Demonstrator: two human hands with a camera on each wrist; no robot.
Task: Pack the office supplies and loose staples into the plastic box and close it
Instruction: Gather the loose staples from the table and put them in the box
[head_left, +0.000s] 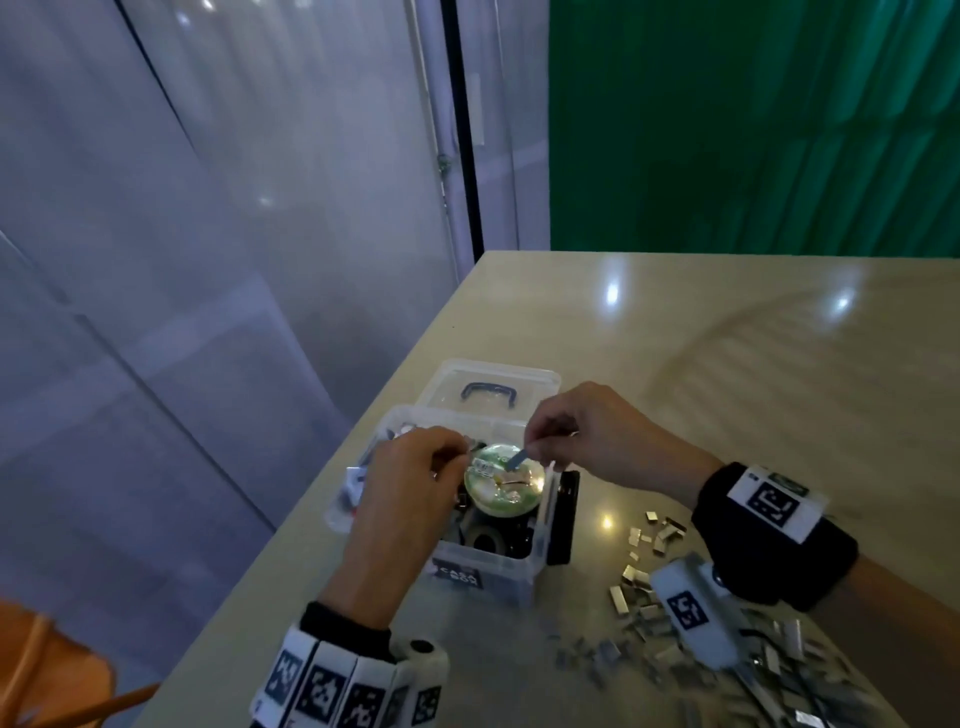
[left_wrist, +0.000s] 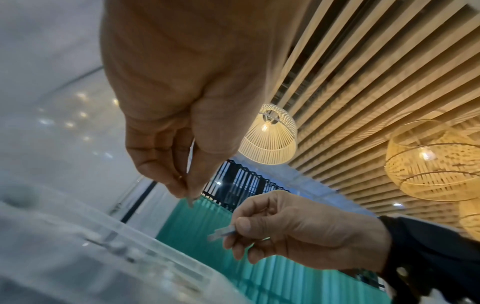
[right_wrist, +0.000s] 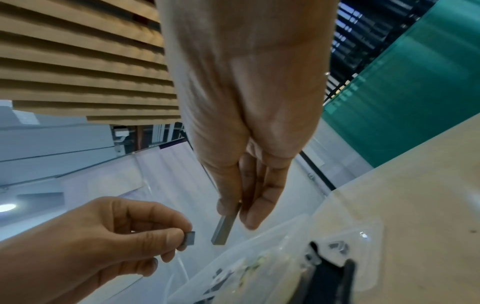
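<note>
A clear plastic box (head_left: 519, 564) stands open on the table's near left corner, its lid (head_left: 540, 379) with a blue handle folded back. Inside lie a round green-lidded case (head_left: 501, 491), a tape roll (head_left: 485, 540) and other supplies. Both hands hover over the box. My left hand (head_left: 457, 457) pinches a short strip of staples (right_wrist: 189, 238). My right hand (head_left: 530, 449) pinches a longer strip of staples (right_wrist: 224, 229), pointing down toward the box. A heap of loose staples (head_left: 654, 613) lies on the table right of the box.
The tan table (head_left: 753, 364) stretches away to the right and back. Its left edge runs close beside the box. A black clip latch (head_left: 563, 519) hangs on the box's right side. A wooden chair (head_left: 47, 670) shows at lower left. Green curtain behind.
</note>
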